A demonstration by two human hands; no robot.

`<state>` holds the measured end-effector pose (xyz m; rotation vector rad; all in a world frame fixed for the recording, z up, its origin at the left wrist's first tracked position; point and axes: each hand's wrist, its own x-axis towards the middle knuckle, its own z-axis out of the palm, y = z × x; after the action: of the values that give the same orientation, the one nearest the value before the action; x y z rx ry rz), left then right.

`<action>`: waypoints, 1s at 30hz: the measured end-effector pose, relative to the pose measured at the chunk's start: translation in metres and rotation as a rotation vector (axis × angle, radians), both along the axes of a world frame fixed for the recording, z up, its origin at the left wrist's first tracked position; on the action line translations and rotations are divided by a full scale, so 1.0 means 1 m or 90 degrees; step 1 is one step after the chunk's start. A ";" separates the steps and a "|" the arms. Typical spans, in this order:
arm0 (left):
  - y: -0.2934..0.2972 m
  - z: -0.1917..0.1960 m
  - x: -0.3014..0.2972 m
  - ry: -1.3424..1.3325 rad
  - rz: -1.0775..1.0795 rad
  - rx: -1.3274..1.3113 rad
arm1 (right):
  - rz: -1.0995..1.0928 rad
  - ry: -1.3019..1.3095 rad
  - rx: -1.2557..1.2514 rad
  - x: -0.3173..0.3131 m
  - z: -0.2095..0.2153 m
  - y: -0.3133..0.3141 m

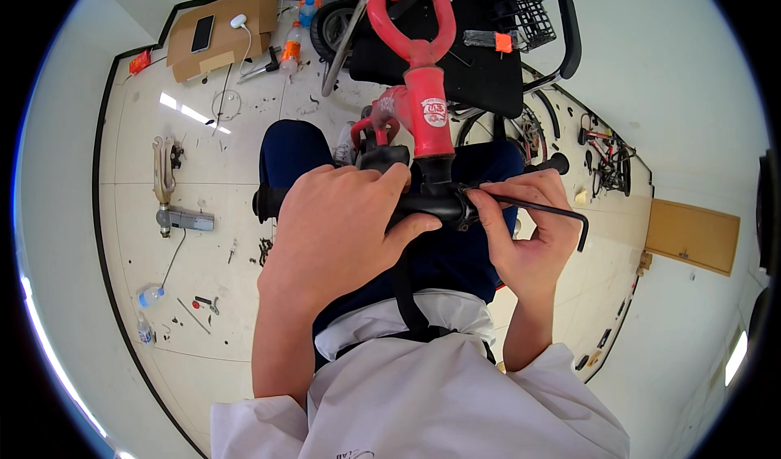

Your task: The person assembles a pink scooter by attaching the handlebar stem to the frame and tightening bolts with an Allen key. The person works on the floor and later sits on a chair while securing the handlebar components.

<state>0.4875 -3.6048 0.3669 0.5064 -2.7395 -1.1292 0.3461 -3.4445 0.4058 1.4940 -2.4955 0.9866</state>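
A small red bike frame with a fork (417,50) stands upside down between my knees, the fork's prongs pointing away from me. Below its red head tube (429,125) a black handlebar (431,207) runs crosswise over my lap. My left hand (329,235) is closed on the left part of the bar, thumb stretched along it toward the middle clamp. In my right hand (533,231) a black L-shaped hex key (557,210) is pinched near the clamp. Its bent end points out to the right; its tip at the clamp is hidden by my fingers.
Ahead is a black chair (455,76) with tools on its seat. Cardboard (252,19) with a phone (202,33) and an orange-labelled bottle (291,48) lie far left. A metal fork (164,174) lies on the left floor. Another bike (606,154) leans at the right.
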 end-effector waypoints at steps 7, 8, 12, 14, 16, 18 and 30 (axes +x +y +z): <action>0.000 -0.001 0.000 -0.001 0.003 0.007 | 0.089 -0.126 0.048 -0.013 0.011 0.001; 0.000 0.000 0.000 -0.001 0.002 0.006 | 0.091 -0.145 0.043 -0.014 0.012 0.002; 0.001 -0.001 -0.001 -0.005 -0.001 0.004 | 0.093 -0.213 0.014 -0.015 0.011 0.005; 0.001 -0.001 -0.001 -0.003 -0.001 0.000 | 0.082 -0.199 -0.001 -0.013 0.010 0.004; 0.001 -0.002 0.000 0.003 0.004 -0.007 | 0.067 -0.142 -0.010 -0.011 0.012 -0.001; 0.001 -0.001 0.000 0.008 -0.003 0.006 | 0.067 -0.081 0.006 -0.013 0.013 -0.001; 0.001 -0.001 0.000 0.012 -0.008 0.000 | 0.097 -0.053 0.063 -0.009 0.020 0.001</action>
<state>0.4874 -3.6042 0.3661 0.4765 -2.7304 -1.1319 0.3373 -3.4438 0.4254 1.7295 -2.5541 0.9775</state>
